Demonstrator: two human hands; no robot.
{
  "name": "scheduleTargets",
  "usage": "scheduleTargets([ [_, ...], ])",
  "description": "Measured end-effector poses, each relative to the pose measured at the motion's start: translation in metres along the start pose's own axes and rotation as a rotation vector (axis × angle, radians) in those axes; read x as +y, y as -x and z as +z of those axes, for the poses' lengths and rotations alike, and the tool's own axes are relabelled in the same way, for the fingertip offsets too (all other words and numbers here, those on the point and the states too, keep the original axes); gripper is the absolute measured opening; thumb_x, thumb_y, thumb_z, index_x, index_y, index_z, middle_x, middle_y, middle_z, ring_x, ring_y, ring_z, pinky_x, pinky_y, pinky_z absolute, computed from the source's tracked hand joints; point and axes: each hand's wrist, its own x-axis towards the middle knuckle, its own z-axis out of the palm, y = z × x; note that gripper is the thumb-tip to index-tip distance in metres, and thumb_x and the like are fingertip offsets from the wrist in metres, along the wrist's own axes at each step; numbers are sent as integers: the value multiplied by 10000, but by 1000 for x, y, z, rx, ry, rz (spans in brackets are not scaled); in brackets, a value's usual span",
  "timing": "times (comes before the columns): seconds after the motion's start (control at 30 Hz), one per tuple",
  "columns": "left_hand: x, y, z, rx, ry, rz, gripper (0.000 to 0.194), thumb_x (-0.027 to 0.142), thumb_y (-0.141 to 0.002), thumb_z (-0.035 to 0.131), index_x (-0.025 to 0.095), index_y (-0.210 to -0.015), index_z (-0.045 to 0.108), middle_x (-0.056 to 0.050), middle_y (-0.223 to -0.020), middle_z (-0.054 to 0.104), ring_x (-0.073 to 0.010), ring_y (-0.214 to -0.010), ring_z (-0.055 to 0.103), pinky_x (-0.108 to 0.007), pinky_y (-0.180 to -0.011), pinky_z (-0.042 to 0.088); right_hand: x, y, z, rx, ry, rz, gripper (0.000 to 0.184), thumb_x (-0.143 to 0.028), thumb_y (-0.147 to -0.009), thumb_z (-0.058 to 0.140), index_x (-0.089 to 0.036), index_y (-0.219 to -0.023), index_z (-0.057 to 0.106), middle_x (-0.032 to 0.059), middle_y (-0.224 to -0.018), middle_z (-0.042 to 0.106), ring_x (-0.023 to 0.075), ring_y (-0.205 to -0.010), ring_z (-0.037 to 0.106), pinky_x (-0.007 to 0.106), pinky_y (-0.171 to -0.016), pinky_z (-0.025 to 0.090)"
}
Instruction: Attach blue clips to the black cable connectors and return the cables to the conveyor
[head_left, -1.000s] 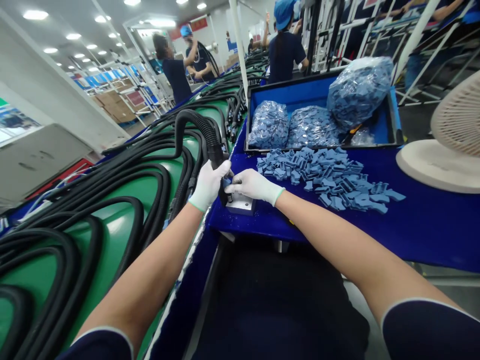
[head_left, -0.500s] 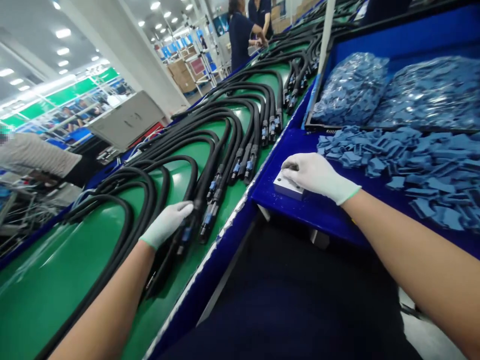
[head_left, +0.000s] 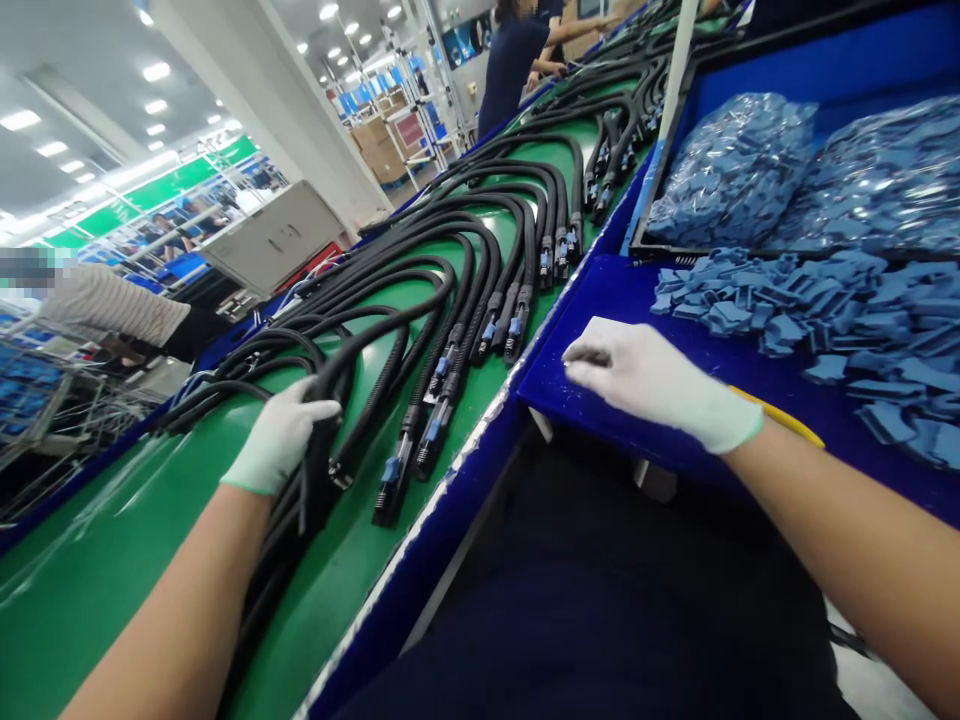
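Observation:
On the green belt [head_left: 360, 590], my left hand [head_left: 281, 440] in a white glove is closed around a black corrugated hose [head_left: 326, 400]. Other hose ends with blue clips [head_left: 391, 468] lie just right of it. My right hand [head_left: 652, 380], also gloved, rests over the blue tabletop with thumb and fingers curled together. Whatever is in its fingers, if anything, is hidden. Behind it, a pale metal block [head_left: 606, 325] is mostly covered. Loose blue plastic clips [head_left: 795, 300] are heaped to the right of this hand.
A blue bin [head_left: 847, 70] with bags of blue clips [head_left: 735, 170] stands behind the heap. A yellow curved tool handle [head_left: 791, 420] lies beside my right forearm. More black hoses [head_left: 480, 220] stretch along the belt. Co-workers [head_left: 517, 65] stand at the far end.
My left hand has moved from the metal block to the belt, carrying the hose away, then further left and nearer. My right hand stays by the block. The view has turned left.

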Motion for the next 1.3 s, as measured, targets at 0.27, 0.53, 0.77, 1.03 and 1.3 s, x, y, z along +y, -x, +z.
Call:
scheduleTargets([
  [0.27, 119, 26, 85, -277, 1159, 76, 250, 426, -976, 609, 200, -1057, 676, 50, -660, 329, -68, -496, 273, -186, -477, 344, -52, 30, 96, -385, -897, 142, 967, -383, -679, 942, -202, -1523, 506, 132, -1300, 701, 287, -1172, 681, 432, -988, 570],
  [0.53, 150, 52, 156, -223, 868, 144, 293, 462, -904, 719, 252, -1107, 713, -27, -885, 650, -196, -790, 645, -313, -664, 562, -30, 85, 75, -187, -971, 320, 368, -204, -773, 775, -194, -1124, 667, 28, -957, 722, 156, -653, 628, 296, -626, 519],
  [0.77, 142, 82, 184, -412, 155, 984, 317, 228, -760, 870, 372, -1041, 835, -53, -1084, 803, -335, -1107, 716, -548, -1084, 508, -37, 126, -1, -44, 296, 102, 514, -127, -907, 562, -160, -1420, 570, 139, -1070, 710, 276, -913, 666, 396, -834, 497],
  [1.03, 170, 92, 199, -531, 56, 497, 348, 451, -914, 735, 252, -1193, 796, -28, -1131, 814, -255, -1045, 762, -349, -986, 572, -1, 126, -57, 61, 497, 424, 370, -488, -981, 644, -133, -1080, 676, 174, -1083, 688, 325, -1030, 640, 413, -888, 490],
  [1.3, 208, 82, 189, -642, 181, 302, 444, 456, -926, 696, 216, -1295, 754, -45, -1190, 801, -292, -1107, 738, -385, -1005, 542, 29, 110, -46, 233, 333, 549, 79, -168, -845, 599, -168, -922, 617, 68, -840, 674, 211, -739, 614, 307, -669, 431],
])
